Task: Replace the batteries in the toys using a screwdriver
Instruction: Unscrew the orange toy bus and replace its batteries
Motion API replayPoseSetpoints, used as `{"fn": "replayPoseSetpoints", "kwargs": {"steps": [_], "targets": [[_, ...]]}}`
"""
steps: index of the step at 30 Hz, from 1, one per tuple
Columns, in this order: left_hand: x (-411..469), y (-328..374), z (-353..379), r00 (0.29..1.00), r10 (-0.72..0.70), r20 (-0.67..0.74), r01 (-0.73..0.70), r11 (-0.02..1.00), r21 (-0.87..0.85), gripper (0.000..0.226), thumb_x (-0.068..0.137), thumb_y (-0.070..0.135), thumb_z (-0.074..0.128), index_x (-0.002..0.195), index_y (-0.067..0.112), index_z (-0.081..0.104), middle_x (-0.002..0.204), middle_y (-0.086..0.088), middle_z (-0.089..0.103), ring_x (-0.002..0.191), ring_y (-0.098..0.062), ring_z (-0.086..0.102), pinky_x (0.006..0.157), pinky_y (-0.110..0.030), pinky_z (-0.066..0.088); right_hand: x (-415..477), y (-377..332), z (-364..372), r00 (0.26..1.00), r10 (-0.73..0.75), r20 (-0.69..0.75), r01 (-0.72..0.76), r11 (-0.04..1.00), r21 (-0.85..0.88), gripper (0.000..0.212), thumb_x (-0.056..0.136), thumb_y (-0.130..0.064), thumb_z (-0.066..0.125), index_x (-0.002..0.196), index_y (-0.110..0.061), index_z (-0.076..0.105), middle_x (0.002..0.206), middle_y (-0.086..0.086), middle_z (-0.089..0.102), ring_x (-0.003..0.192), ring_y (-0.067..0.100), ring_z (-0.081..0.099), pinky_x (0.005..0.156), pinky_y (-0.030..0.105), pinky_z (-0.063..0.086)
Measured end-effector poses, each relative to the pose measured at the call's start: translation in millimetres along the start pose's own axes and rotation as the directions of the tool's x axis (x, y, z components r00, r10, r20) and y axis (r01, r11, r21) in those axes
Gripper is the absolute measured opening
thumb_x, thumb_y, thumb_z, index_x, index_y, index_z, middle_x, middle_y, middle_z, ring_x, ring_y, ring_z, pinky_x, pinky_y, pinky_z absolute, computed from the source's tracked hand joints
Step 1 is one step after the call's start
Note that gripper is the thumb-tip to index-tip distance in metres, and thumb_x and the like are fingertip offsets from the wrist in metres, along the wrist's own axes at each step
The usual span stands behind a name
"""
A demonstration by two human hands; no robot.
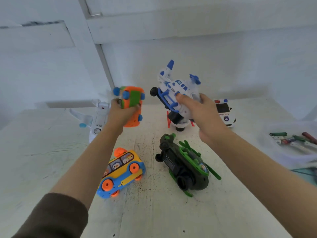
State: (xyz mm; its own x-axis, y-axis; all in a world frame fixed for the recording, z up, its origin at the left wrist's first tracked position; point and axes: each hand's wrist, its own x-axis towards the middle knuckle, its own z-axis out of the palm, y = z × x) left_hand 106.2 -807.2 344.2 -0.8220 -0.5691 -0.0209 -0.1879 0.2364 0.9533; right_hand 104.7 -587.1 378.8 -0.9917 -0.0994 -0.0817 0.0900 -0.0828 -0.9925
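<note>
Fingers (180,98) gripping orange car (132,97), white helicopter (178,85)

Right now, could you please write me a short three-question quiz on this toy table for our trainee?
1. True or false: the left hand grips the orange car.
2. What is the right hand doing with the white-and-blue helicopter? A) hovering above it B) gripping it C) pushing it with flat fingers
3. Fill in: the loose batteries lie on the person's ___ side.

Key: 1 true; 2 B; 3 right.
</note>
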Motion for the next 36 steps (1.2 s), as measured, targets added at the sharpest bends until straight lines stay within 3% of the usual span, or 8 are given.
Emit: {"fn": "replayPoseSetpoints", "kwargs": {"steps": [3,7,9,12,15,17,27,36], "targets": [[-15.7,21.3,-19.1,0.994,-0.076,-0.08,0.052,0.963,-0.266,0.045,0.091,0.025,0.068,0.127,0.011,0.046,0.11,-0.001,0.061,0.08,-0.011,0.06,0.057,-0.025,0.046,13.3,-2.9,29.2,0.977,0.211,0.035,-0.214,0.967,0.138,0.044,0.084,-0.027,0.071,0.121,-0.009,0.055,0.103,0.004,0.062,0.073,0.01,0.055,0.052,0.019,0.041],[-43.1,35.7,-43.0,0.993,-0.095,-0.068,0.066,0.938,-0.342,0.008,0.096,0.029,0.061,0.096,0.023,0.055,0.069,0.01,0.067,0.055,-0.003,0.065,0.041,-0.019,0.047,29.5,5.6,68.4,0.939,0.34,0.056,-0.345,0.922,0.173,0.038,0.079,-0.019,0.068,0.112,-0.007,0.056,0.1,0.007,0.058,0.077,0.015,0.052,0.053,0.024,0.039],[-56.8,37.5,-50.3,0.996,-0.078,-0.042,0.059,0.937,-0.344,0.01,0.096,0.028,0.059,0.088,0.027,0.054,0.054,0.014,0.066,0.045,0.001,0.062,0.04,-0.016,0.047,35.3,10.5,83.0,0.925,0.372,0.073,-0.379,0.913,0.15,0.025,0.08,-0.016,0.063,0.101,-0.008,0.053,0.088,0.005,0.052,0.07,0.013,0.048,0.05,0.022,0.038],[-66.3,29.3,-57.3,0.995,-0.098,-0.027,0.085,0.949,-0.303,0.007,0.095,0.03,0.061,0.089,0.028,0.057,0.068,0.012,0.069,0.061,-0.003,0.067,0.061,-0.027,0.052,44.1,21.4,104.3,0.916,0.398,0.051,-0.401,0.906,0.137,0.031,0.083,-0.016,0.06,0.111,-0.009,0.048,0.085,0.002,0.048,0.069,0.012,0.047,0.052,0.022,0.041],[-72.4,16.3,-60.6,0.991,-0.136,-0.015,0.126,0.95,-0.287,0.005,0.093,0.03,0.063,0.094,0.028,0.059,0.087,0.005,0.068,0.081,-0.015,0.065,0.072,-0.032,0.052,53.0,40.2,122.7,0.929,0.367,-0.051,-0.367,0.93,0.011,0.058,0.083,-0.028,0.062,0.134,-0.012,0.038,0.11,0.006,0.053,0.101,0.022,0.054,0.084,0.036,0.052],[-76.5,8.7,-62.3,0.989,-0.146,-0.003,0.139,0.95,-0.28,0.007,0.092,0.03,0.064,0.096,0.028,0.059,0.09,0.003,0.068,0.083,-0.017,0.065,0.069,-0.033,0.051,55.5,52.0,128.9,0.939,0.329,-0.098,-0.339,0.932,-0.125,0.064,0.084,-0.036,0.06,0.137,-0.015,0.03,0.121,0.009,0.053,0.112,0.029,0.051,0.093,0.043,0.05],[-81.8,-1.1,-73.0,0.993,-0.118,0.024,0.12,0.955,-0.272,0.007,0.092,0.028,0.064,0.098,0.028,0.06,0.091,0.002,0.069,0.083,-0.017,0.066,0.068,-0.033,0.05,54.7,72.9,138.9,0.975,0.174,-0.141,-0.222,0.833,-0.507,0.066,0.085,-0.029,0.067,0.138,-0.019,0.029,0.14,0.011,0.041,0.127,0.03,0.036,0.105,0.043,0.035],[-85.1,-0.9,-72.4,0.988,-0.147,0.056,0.157,0.946,-0.284,0.013,0.091,0.027,0.064,0.102,0.026,0.06,0.095,0.001,0.069,0.084,-0.018,0.066,0.071,-0.035,0.052,50.0,77.0,132.0,0.979,0.197,-0.042,-0.185,0.799,-0.572,0.08,0.079,-0.029,0.076,0.14,-0.018,0.025,0.141,0.013,0.037,0.127,0.029,0.035,0.103,0.04,0.038]]}}
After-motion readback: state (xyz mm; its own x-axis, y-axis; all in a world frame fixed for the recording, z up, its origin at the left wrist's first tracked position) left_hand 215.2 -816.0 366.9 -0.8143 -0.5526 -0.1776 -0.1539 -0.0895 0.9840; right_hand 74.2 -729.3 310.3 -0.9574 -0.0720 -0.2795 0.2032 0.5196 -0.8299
